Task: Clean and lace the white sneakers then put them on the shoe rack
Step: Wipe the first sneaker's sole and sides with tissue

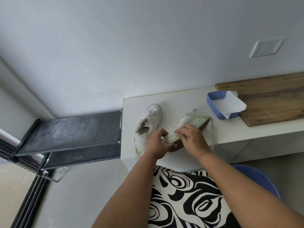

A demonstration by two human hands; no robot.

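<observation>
Two white sneakers are on the white table (177,99). One sneaker (150,121) stands upright at the left, laces loose. The other sneaker (189,124) lies tipped on its side, brown sole facing right. My left hand (157,142) grips its heel end. My right hand (193,137) presses on its side near the sole edge; whether it holds a wipe under the fingers is hidden. A loose white lace (213,129) loops around the tipped sneaker.
A blue tray (212,102) holding white paper tissues (230,104) sits at the back right, partly on a wooden board (271,99). A black shoe rack (70,130) stands left of the table. A blue chair (259,176) is at my right.
</observation>
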